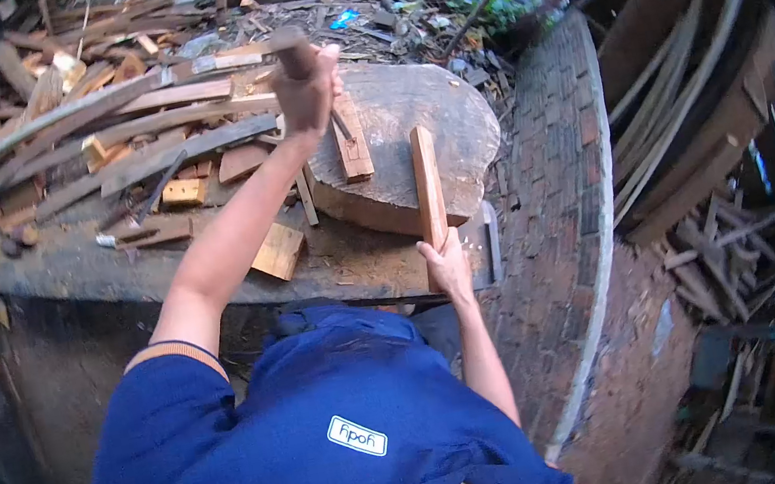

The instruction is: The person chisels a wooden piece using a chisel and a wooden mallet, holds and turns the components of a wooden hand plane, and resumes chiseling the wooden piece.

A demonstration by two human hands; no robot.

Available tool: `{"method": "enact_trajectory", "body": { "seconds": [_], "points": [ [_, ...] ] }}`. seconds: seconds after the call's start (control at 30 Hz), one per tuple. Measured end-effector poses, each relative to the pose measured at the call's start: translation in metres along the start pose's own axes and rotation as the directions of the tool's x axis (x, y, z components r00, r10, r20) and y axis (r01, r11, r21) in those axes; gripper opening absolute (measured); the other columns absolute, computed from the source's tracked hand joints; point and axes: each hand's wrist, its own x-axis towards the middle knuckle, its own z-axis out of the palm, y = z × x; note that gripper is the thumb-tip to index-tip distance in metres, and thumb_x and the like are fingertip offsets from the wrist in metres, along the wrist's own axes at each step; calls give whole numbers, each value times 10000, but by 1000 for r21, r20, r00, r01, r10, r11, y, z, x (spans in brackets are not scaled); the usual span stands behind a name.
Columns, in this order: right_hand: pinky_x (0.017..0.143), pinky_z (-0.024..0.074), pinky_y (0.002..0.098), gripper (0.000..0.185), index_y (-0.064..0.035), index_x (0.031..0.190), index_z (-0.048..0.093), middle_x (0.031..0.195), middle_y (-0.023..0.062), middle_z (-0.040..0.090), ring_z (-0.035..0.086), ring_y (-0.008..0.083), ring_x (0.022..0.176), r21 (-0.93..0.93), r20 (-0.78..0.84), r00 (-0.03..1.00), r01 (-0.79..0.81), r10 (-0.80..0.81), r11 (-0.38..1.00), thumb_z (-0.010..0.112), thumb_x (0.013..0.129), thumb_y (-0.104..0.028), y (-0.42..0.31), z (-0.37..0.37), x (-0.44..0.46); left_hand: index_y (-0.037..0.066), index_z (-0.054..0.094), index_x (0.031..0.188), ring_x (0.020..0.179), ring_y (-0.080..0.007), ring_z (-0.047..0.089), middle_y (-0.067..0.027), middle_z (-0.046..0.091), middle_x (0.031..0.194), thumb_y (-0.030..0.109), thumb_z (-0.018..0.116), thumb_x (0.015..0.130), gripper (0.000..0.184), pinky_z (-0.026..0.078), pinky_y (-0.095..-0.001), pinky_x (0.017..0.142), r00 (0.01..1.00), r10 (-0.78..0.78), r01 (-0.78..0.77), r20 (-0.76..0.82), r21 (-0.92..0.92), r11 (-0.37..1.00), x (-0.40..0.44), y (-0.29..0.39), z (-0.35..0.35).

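Note:
My left hand is wrapped around the thick wooden handle of a chisel. The metal blade slants down to a small reddish wooden block, beside a cut rectangular mark on its top face. That block lies on a broad round stump. Lower and to the right, my right hand is closed around the near end of a squared wooden bar. The bar's far end reaches over the stump; whether it touches the stump I cannot tell.
Long planks and offcuts are heaped at the left. A cut wood block lies on the bench near my left forearm. A brick wall runs along the right, with curved boards leaning beyond it.

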Motion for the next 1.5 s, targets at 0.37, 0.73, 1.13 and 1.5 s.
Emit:
{"method": "enact_trajectory", "body": {
  "seconds": [0.37, 0.73, 1.13, 1.5],
  "points": [
    [774, 456, 479, 508, -19, 1044, 460, 913, 261, 625, 620, 416, 900, 0, -9, 1000, -23, 23, 1000, 687, 763, -376, -6, -3, -4, 43, 556, 753, 449, -70, 502, 0, 536, 562, 86, 672, 828, 144, 415, -222, 426, 998, 32, -42, 62, 166, 985, -7, -29, 1],
    [800, 448, 532, 518, -65, 1100, 396, 946, 303, 628, 596, 483, 933, -30, 35, 999, -1, 2, 1000, 627, 800, -418, -7, -7, -4, 59, 569, 697, 495, -58, 527, 24, 556, 585, 166, 691, 842, 217, 422, -238, 443, 947, 185, -280, 264, 392, 876, -7, -42, 3],
    [797, 448, 531, 502, -46, 1088, 405, 933, 312, 623, 592, 488, 937, -3, 24, 999, -28, 28, 1000, 624, 804, -397, -9, -4, -6, 59, 577, 707, 539, -54, 503, 33, 544, 591, 189, 704, 834, 222, 408, -245, 499, 913, 215, -358, 347, 428, 830, -9, -33, 9],
    [770, 454, 502, 483, -42, 1085, 425, 910, 281, 627, 602, 454, 897, 10, 22, 1000, 14, -15, 1000, 627, 804, -378, -3, -3, -3, 33, 620, 767, 593, -80, 576, -25, 622, 646, 151, 715, 787, 153, 457, -276, 543, 886, 273, -421, 374, 406, 811, -19, -27, 14]
  ]
}}
